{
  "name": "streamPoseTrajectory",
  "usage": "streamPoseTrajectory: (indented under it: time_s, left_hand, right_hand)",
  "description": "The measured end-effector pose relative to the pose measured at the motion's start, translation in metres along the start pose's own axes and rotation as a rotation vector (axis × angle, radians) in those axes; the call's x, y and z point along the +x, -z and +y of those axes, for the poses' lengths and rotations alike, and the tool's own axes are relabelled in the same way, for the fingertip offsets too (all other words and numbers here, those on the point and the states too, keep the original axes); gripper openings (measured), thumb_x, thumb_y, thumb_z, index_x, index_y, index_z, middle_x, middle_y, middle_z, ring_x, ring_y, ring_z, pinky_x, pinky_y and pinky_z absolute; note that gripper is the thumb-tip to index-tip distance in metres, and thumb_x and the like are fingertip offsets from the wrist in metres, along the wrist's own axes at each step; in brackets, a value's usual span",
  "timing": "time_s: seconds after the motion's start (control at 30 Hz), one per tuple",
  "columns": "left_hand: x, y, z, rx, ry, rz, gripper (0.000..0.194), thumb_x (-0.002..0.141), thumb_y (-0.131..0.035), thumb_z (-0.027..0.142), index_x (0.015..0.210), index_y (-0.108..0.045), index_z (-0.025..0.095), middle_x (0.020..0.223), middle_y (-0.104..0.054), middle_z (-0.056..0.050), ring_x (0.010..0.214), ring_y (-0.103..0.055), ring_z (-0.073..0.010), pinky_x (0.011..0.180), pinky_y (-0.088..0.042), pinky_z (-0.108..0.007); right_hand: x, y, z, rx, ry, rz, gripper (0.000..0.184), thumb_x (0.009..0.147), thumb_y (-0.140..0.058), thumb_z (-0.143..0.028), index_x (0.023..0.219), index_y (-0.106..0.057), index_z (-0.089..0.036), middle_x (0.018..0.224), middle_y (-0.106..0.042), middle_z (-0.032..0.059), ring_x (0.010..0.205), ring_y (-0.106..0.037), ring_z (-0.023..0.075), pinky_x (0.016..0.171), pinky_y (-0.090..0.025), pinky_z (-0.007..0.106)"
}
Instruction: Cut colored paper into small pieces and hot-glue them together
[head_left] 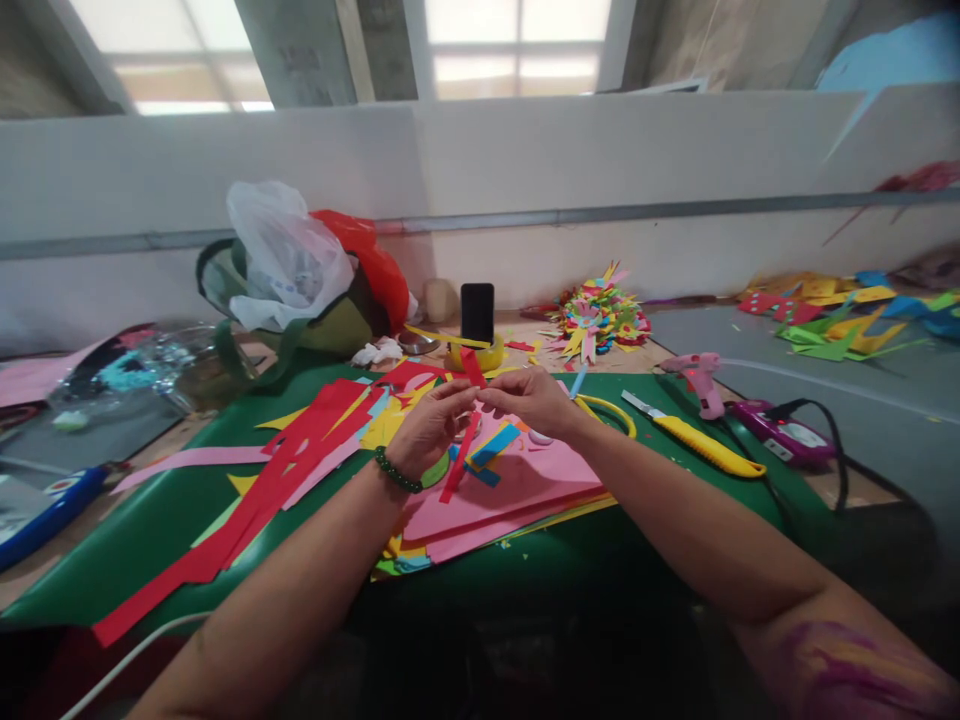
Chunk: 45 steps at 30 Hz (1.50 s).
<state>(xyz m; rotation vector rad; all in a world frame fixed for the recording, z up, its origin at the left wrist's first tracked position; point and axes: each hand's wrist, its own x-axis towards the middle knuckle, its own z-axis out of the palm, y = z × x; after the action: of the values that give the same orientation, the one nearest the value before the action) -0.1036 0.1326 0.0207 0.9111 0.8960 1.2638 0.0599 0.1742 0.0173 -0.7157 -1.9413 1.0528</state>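
Observation:
My left hand [435,422] and my right hand [531,398] meet over the middle of the table, fingertips pinched on a red paper strip [460,460]. One end of the strip sticks up above the fingers and the other hangs below them. Underneath lies a stack of pink paper sheets [525,500], with small blue and yellow paper strips [495,446] on top. Long red paper pieces [300,470] spread out to the left of my left hand. Behind my hands a black phone [478,313] stands upright by a roll of yellow tape [480,355].
On the right lie a yellow utility knife [701,440], a pink glue gun [701,385] and a purple box with a cord [784,435]. A paper flower pile [596,320] sits at the back. A green bag [322,320] stands back left; a blue-handled tool [56,510] lies far left.

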Motion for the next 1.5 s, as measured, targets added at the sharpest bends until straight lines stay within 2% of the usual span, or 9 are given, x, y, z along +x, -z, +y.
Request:
streamPoseTrajectory:
  time_s: [0.17,0.3,0.4,0.53,0.8,0.97,1.1,1.3,1.5]
  left_hand:
    - [-0.002,0.000,0.004,0.104,-0.062,-0.054,0.036,0.056,-0.086,0.035,0.075,-0.061,0.016,0.066,-0.059,0.005,0.057,-0.055,-0.0064,0.051,-0.039,-0.018]
    - [0.001,0.002,0.002,0.170,-0.064,-0.033,0.040,0.053,-0.089,0.039,0.069,-0.060,0.015,0.059,-0.056,0.005,0.049,-0.048,-0.0050,0.045,-0.032,-0.019]
    - [0.001,0.003,0.002,0.148,-0.070,-0.025,0.042,0.049,-0.090,0.038,0.064,-0.058,0.015,0.054,-0.053,0.006,0.047,-0.046,-0.0044,0.045,-0.032,-0.018]
    - [0.000,0.002,0.004,0.091,-0.066,0.014,0.046,0.042,-0.092,0.039,0.064,-0.059,0.015,0.059,-0.058,0.005,0.054,-0.055,-0.0068,0.052,-0.042,-0.019]
    - [-0.001,0.003,0.006,0.097,-0.079,-0.007,0.044,0.044,-0.093,0.037,0.064,-0.061,0.015,0.059,-0.061,0.004,0.057,-0.059,-0.0080,0.056,-0.046,-0.019]
    - [-0.001,0.002,0.008,0.042,-0.088,0.036,0.044,0.040,-0.093,0.035,0.064,-0.063,0.014,0.061,-0.064,0.003,0.059,-0.062,-0.0079,0.058,-0.049,-0.017]
    - [-0.001,0.001,0.008,0.021,-0.088,0.038,0.041,0.042,-0.093,0.031,0.064,-0.064,0.013,0.060,-0.064,0.003,0.059,-0.062,-0.0076,0.058,-0.049,-0.016]
    - [-0.001,0.001,0.008,0.019,-0.084,0.037,0.035,0.047,-0.091,0.027,0.065,-0.065,0.013,0.062,-0.066,0.001,0.060,-0.063,-0.0081,0.059,-0.049,-0.017]
    - [0.000,0.004,0.005,0.040,-0.114,0.016,0.035,0.050,-0.090,0.030,0.066,-0.064,0.013,0.063,-0.067,0.000,0.061,-0.063,-0.0086,0.060,-0.049,-0.017]
  right_hand:
    - [-0.003,0.004,-0.004,-0.318,0.101,-0.009,0.022,0.078,-0.059,-0.025,0.059,-0.064,-0.014,0.052,-0.050,-0.0039,0.050,-0.042,0.0079,0.047,-0.029,0.021]
    - [-0.005,0.005,-0.006,-0.377,0.111,-0.079,0.024,0.076,-0.056,-0.020,0.053,-0.060,-0.014,0.048,-0.042,-0.0056,0.048,-0.036,0.0069,0.046,-0.023,0.021]
    - [-0.003,0.007,-0.006,-0.334,0.096,-0.080,0.023,0.077,-0.056,-0.024,0.057,-0.061,-0.015,0.050,-0.045,-0.0049,0.049,-0.040,0.0077,0.047,-0.027,0.021]
    - [0.000,0.010,-0.003,-0.219,0.041,-0.046,0.017,0.075,-0.062,-0.030,0.072,-0.068,-0.014,0.060,-0.059,-0.0017,0.055,-0.051,0.0102,0.050,-0.035,0.021]
    - [0.002,0.008,0.002,-0.090,-0.010,-0.038,0.015,0.074,-0.065,-0.028,0.075,-0.072,-0.015,0.059,-0.062,-0.0015,0.055,-0.056,0.0108,0.052,-0.041,0.022]
    - [0.004,0.014,0.001,0.166,-0.148,-0.097,0.029,0.063,-0.077,-0.027,0.088,-0.074,-0.014,0.065,-0.068,-0.0017,0.058,-0.061,0.0108,0.057,-0.048,0.023]
    - [0.003,0.014,-0.003,0.297,-0.261,-0.105,0.033,0.058,-0.083,-0.025,0.088,-0.073,-0.015,0.065,-0.071,-0.0014,0.059,-0.064,0.0109,0.060,-0.051,0.023]
    - [0.003,0.010,-0.002,0.313,-0.208,-0.031,0.024,0.059,-0.084,-0.030,0.075,-0.073,-0.016,0.064,-0.072,-0.0008,0.054,-0.063,0.0092,0.057,-0.051,0.022]
    - [0.003,0.010,-0.001,0.293,-0.171,-0.036,0.027,0.063,-0.082,-0.037,0.077,-0.074,-0.016,0.067,-0.073,0.0006,0.057,-0.064,0.0101,0.059,-0.053,0.024]
